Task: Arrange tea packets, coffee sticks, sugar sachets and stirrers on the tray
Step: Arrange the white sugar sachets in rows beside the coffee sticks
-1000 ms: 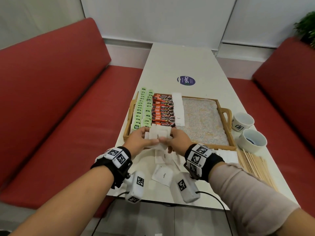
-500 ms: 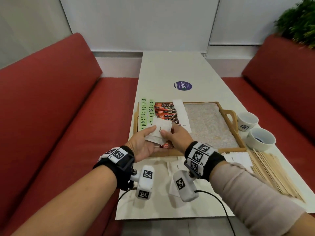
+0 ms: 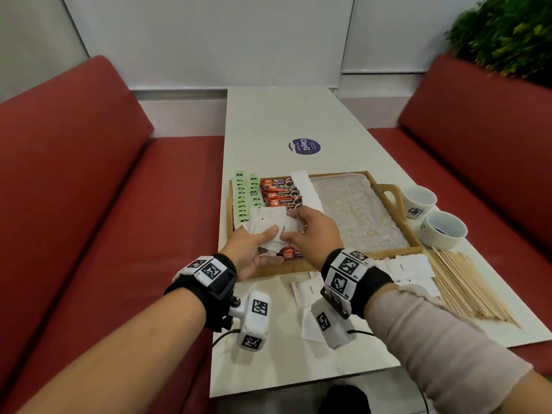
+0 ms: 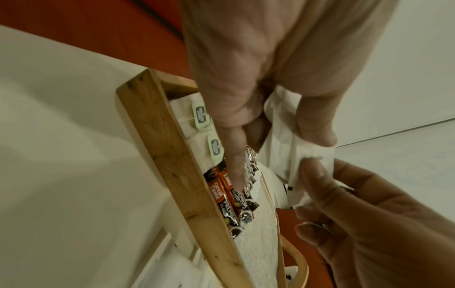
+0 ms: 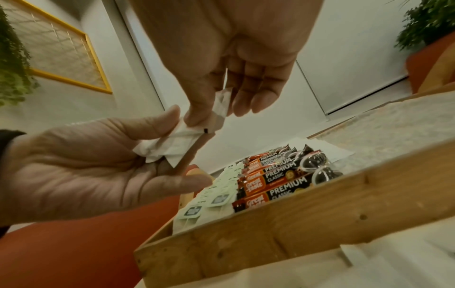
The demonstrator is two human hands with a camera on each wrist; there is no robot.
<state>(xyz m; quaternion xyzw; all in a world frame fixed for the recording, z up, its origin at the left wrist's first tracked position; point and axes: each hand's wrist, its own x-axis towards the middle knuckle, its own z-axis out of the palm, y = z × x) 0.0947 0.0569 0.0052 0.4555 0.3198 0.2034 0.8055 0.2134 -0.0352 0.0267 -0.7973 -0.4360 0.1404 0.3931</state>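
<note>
A small stack of white sugar sachets hangs above the near left part of the wooden tray. My left hand grips the stack from below with its thumb on top. My right hand pinches one sachet off that stack. In the tray lie green-tagged tea packets, orange coffee sticks and a column of white sachets. Wooden stirrers lie on the table right of the tray.
Loose white sachets lie on the white table in front of the tray. Two white cups stand past the tray's right handle. Red benches flank the table, and a plant is at the far right.
Both hands have lifted the sachet stack from the table's near edge up over the tray's left half. The right hand now pinches one sachet off it.
</note>
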